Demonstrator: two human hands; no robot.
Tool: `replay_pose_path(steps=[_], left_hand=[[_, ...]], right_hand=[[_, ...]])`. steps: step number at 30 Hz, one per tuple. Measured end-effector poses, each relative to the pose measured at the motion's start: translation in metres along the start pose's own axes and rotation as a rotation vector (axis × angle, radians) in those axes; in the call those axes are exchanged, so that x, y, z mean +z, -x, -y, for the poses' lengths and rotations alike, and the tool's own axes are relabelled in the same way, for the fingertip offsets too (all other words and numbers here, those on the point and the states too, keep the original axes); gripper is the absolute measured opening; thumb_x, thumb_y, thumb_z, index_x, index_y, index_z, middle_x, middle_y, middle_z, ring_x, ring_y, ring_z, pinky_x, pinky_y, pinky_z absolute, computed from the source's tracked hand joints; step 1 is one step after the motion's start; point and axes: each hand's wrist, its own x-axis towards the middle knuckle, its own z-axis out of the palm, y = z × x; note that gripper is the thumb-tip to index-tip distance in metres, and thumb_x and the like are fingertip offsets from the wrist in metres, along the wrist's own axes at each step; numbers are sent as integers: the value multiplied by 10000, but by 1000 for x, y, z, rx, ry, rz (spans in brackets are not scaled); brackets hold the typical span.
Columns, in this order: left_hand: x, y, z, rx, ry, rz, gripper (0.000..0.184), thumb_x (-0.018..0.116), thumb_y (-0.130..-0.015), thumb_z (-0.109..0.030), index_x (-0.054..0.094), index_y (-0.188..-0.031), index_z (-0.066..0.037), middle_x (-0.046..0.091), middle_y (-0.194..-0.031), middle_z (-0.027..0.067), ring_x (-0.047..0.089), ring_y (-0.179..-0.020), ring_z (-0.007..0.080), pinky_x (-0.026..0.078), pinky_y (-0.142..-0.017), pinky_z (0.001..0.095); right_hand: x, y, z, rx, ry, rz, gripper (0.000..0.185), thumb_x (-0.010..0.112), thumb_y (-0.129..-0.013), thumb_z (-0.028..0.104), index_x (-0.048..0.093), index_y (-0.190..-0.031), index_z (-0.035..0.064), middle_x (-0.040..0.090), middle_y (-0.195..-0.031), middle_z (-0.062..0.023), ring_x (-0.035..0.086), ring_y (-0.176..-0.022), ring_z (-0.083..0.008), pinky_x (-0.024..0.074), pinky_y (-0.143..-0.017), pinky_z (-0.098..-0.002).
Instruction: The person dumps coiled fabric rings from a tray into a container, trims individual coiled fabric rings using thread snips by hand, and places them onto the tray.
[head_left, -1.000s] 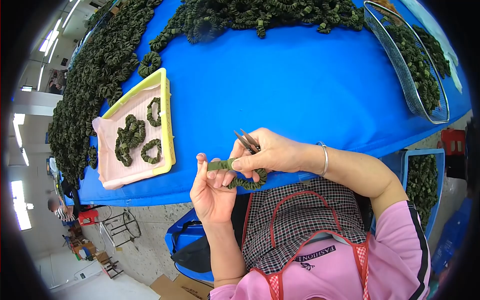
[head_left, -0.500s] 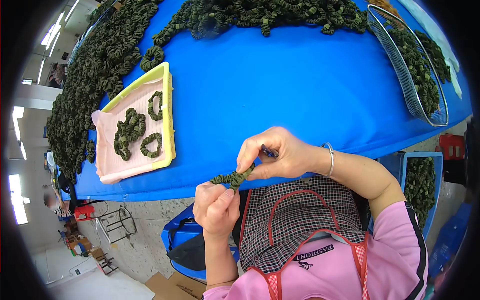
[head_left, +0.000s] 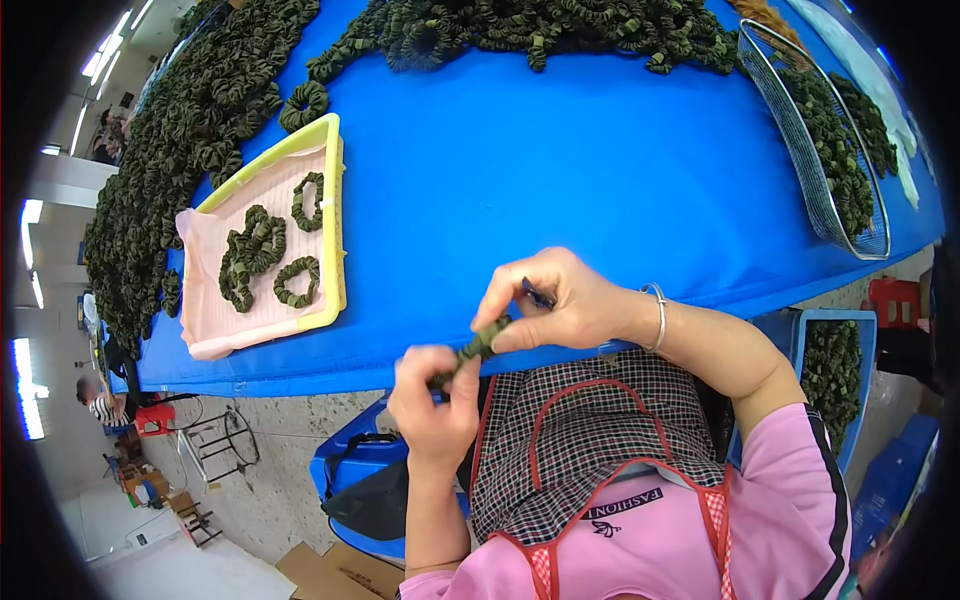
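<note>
Both hands pinch one dark green scrunchie [head_left: 474, 350] over the front edge of the blue table. My left hand [head_left: 434, 398] is closed on its lower left end. The fingertips of my right hand [head_left: 560, 305] grip its upper right end, and small dark scissors [head_left: 538, 295] are tucked in that same palm. Part of the scrunchie is covered by the fingers. To the left, a yellow tray [head_left: 335, 230] lined with pink sheet holds several green scrunchies [head_left: 297, 282].
Heaps of green scrunchies [head_left: 200, 110] cover the blue table's [head_left: 600, 180] left and far sides. A wire basket [head_left: 800, 135] of scrunchies stands at right. Below it is a blue crate [head_left: 868, 370]. A blue stool [head_left: 345, 470] stands under the front edge; a person [head_left: 103, 403] is far left.
The scrunchie, earlier looped with a flat band showing, is now bunched between both hands. My left hand's spread fingers have closed, and the scissors' blades no longer point out above my right hand.
</note>
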Motion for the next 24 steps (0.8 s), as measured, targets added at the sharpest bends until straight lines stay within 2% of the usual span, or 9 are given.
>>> replay_pose_path(steps=[2, 3, 6, 9, 12, 13, 17, 21, 24], left_hand=[[4, -3, -17, -640, 500, 47, 163, 584, -822, -70, 519, -952, 4, 522, -701, 22, 456, -563, 99, 372, -515, 211], [1, -1, -12, -724, 651, 183, 193, 516, -885, -162, 538, -965, 11, 513, -676, 4, 425, -560, 47, 346, -514, 180], [-2, 1, -11, -862, 1052, 252, 228, 504, -891, -186, 548, -984, 17, 500, -647, 2, 414, -542, 54, 338, -504, 189], [-1, 0, -26, -930, 1071, 131, 223, 490, -894, -162, 566, -1000, 19, 557, -692, 26, 442, -539, 59, 373, -511, 197], [-2, 6, -29, -948, 1026, 77, 217, 491, -891, -144, 577, -1003, 20, 611, -773, 65, 486, -559, 75, 416, -539, 205], [0, 7, -32, -946, 995, 73, 216, 493, -890, -143, 578, -1003, 21, 615, -784, 70, 494, -564, 77, 420, -543, 205], [9, 9, -34, -923, 891, 73, 220, 499, -887, -135, 576, -1006, 33, 626, -814, 87, 531, -604, 85, 438, -564, 204], [13, 10, -34, -896, 782, 85, 232, 490, -890, -120, 564, -1030, 51, 628, -832, 94, 556, -650, 88, 458, -602, 211], [19, 11, -39, -854, 733, 50, 236, 476, -893, -93, 552, -1052, 65, 627, -854, 96, 568, -688, 91, 471, -640, 218]], right_hand=[[-1, 0, -15, -6, -53, -22, 147, 668, -752, 105, 605, -873, 49, 612, -766, -1, 505, -629, -31, 363, -511, -181], [-1, 0, -19, -11, -76, -32, 168, 673, -756, 122, 599, -889, 50, 613, -768, -4, 508, -633, -28, 364, -505, -178], [-2, 0, -17, 50, -44, -33, 224, 673, -765, 183, 576, -897, 29, 607, -743, -20, 517, -663, -34, 402, -568, -186], [4, 0, 1, 180, 368, -96, 260, 642, -791, 195, 535, -929, 3, 604, -830, -89, 552, -709, -90, 436, -599, -220], [26, 18, 3, -100, 711, -585, 321, 619, -795, 258, 498, -949, 4, 570, -810, -131, 559, -646, -219, 447, -576, -333], [29, 27, 4, -51, 703, -589, 309, 594, -802, 211, 453, -1002, 22, 553, -873, -136, 557, -687, -261, 443, -577, -368], [43, 50, 23, -223, 903, -409, 313, 609, -768, 188, 459, -992, 29, 514, -821, -109, 530, -711, -269, 444, -571, -350], [59, 62, 24, -132, 913, -470, 331, 655, -709, 128, 477, -969, 25, 520, -852, -109, 534, -702, -260, 445, -567, -332], [60, 63, 11, -223, 913, -417, 344, 653, -704, 124, 472, -975, 13, 522, -864, -113, 543, -701, -253, 450, -565, -327]])
